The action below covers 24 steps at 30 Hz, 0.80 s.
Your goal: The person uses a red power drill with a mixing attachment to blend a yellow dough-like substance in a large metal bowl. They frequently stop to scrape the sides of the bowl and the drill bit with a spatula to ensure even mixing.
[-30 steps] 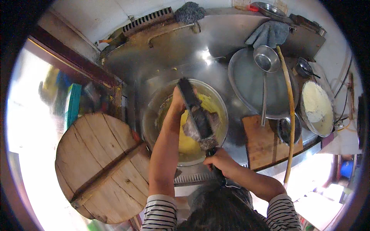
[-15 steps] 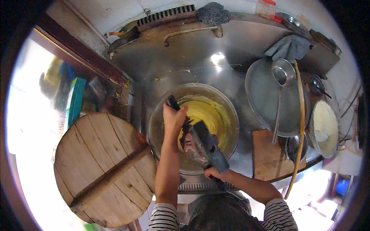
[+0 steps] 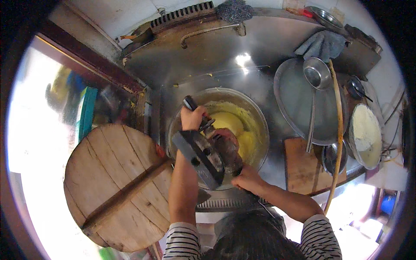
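Note:
A large round metal basin (image 3: 261, 118) in front of me holds thick, pale-yellow batter (image 3: 227, 122). Over it I hold a power drill (image 3: 201, 158) with a grey-and-black housing and a worn reddish part. My left hand (image 3: 192, 118) is closed around its black side handle, above the basin's left part. At the near right rim, my right hand (image 3: 249, 180) is wrapped around the drill's rear grip. The drill's body covers the near part of the batter and my left wrist. Whatever is fitted at its front end is largely hidden.
A round wooden lid (image 3: 117, 186) with a crossbar lies left. On the right are a big metal pan (image 3: 288, 104), a long-handled ladle (image 3: 318, 73), a bamboo stick (image 3: 339, 130), a wooden board (image 3: 299, 167) and a bowl of pale powder (image 3: 365, 134). A tap (image 3: 208, 31) projects behind.
The drill has swung to the left, its housing now crossing my left forearm. My left hand has risen slightly away from me. More batter shows on the right side.

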Tool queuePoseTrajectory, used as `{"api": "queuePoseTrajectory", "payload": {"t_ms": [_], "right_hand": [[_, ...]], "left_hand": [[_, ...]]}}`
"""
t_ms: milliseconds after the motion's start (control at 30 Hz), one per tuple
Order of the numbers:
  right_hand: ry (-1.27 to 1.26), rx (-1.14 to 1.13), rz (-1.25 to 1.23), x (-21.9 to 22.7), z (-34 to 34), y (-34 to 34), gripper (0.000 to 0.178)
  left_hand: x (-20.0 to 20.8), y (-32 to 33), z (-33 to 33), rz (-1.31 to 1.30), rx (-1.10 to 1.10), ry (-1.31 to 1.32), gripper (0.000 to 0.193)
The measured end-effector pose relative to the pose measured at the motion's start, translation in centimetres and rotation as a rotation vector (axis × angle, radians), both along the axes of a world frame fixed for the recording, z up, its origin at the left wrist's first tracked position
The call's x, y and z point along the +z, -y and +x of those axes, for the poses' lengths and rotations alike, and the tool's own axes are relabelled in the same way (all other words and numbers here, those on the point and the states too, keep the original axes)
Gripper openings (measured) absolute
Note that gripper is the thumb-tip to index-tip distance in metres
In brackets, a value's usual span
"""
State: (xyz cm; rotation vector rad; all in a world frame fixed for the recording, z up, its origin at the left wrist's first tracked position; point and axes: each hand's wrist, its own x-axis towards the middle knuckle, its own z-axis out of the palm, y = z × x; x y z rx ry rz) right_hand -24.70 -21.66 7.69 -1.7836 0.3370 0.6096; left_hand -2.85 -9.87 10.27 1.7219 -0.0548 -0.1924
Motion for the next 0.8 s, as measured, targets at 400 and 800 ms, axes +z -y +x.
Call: {"api": "queuePoseTrajectory", "payload": {"t_ms": [400, 800], "right_hand": [[-0.304, -0.459, 0.683, 1.8, -4.6, 1.8, 0.009], [0.138, 0.01, 0.292, -6.2, 0.5, -2.2, 0.013]], "left_hand": [[-2.3, 8.1, -0.7, 0.202, -0.355, 0.112, 0.022], [-1.2, -3.2, -0.9, -0.108, 0.057, 0.042, 0.04]]}}
